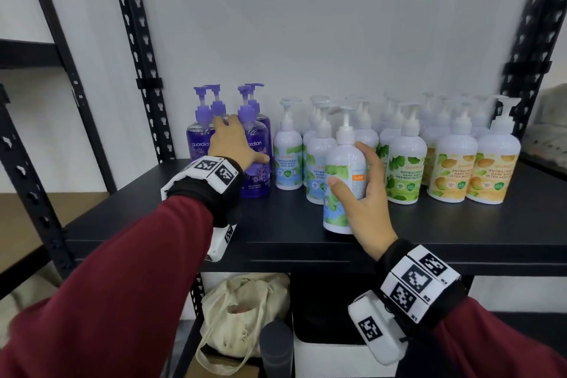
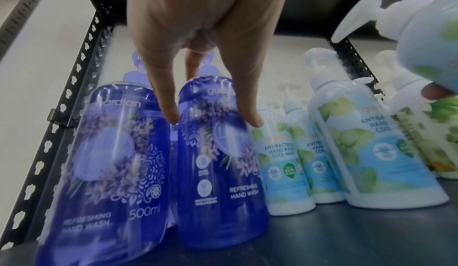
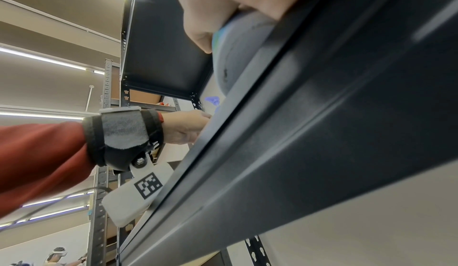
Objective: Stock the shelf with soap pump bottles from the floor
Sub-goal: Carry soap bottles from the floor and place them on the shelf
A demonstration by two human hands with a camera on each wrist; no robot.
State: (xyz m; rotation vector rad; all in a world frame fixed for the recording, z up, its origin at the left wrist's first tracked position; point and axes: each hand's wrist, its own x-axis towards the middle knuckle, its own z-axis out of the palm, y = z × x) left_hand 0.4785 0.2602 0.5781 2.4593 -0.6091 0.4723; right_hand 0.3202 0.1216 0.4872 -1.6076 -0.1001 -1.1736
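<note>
On the black shelf [image 1: 306, 242] stand purple bottles at the left and white pump bottles to their right. My left hand [image 1: 236, 144] reaches over the purple group. In the left wrist view, thumb and a finger of the left hand [image 2: 213, 119] straddle the shoulder of the front right purple bottle [image 2: 220, 182], which stands on the shelf. My right hand [image 1: 356, 181] grips a white cool-mint bottle [image 1: 340, 150] upright, near the shelf's front edge. Its base [image 3: 238, 60] shows just above the shelf rim [image 3: 322, 133]; whether it touches the shelf I cannot tell.
Cool-mint bottles [image 1: 288, 156], green-label bottles [image 1: 405, 169] and yellow-label bottles [image 1: 478, 172] fill the shelf's back and right. Black perforated uprights [image 1: 138, 55] frame the bay. Below hang a cloth bag [image 1: 245, 316] and a dark cylinder [image 1: 276, 344].
</note>
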